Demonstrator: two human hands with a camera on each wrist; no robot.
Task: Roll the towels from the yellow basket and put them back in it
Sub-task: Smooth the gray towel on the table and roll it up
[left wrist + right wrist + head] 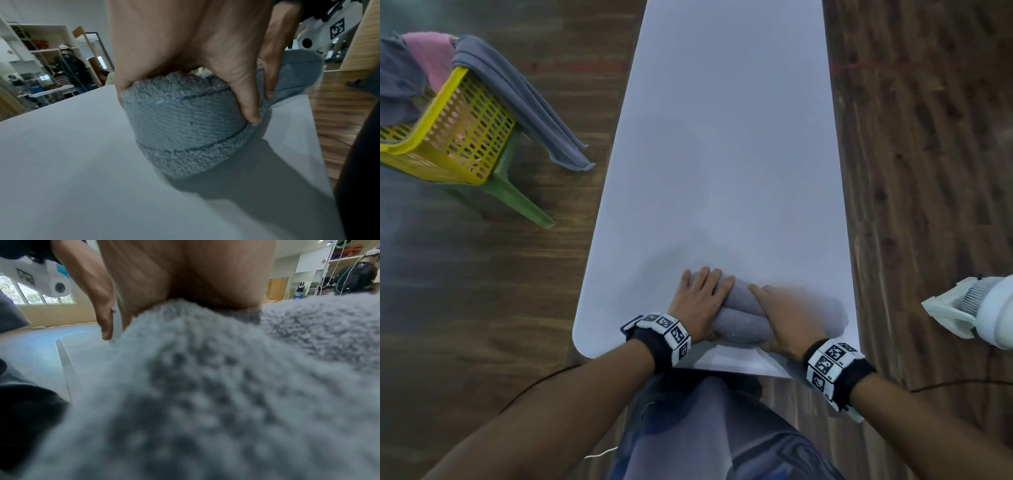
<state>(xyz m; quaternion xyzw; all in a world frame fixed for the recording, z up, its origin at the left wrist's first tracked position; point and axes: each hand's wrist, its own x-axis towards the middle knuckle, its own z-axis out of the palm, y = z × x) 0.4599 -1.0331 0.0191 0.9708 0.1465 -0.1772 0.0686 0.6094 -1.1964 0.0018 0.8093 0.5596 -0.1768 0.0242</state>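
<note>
Grey towel roll (743,317) lies crosswise on the table (722,137), both hands gripping.

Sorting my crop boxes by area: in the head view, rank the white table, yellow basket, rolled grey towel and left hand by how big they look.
1. white table
2. yellow basket
3. rolled grey towel, partly covered by both hands
4. left hand, unsure against the towel
</note>
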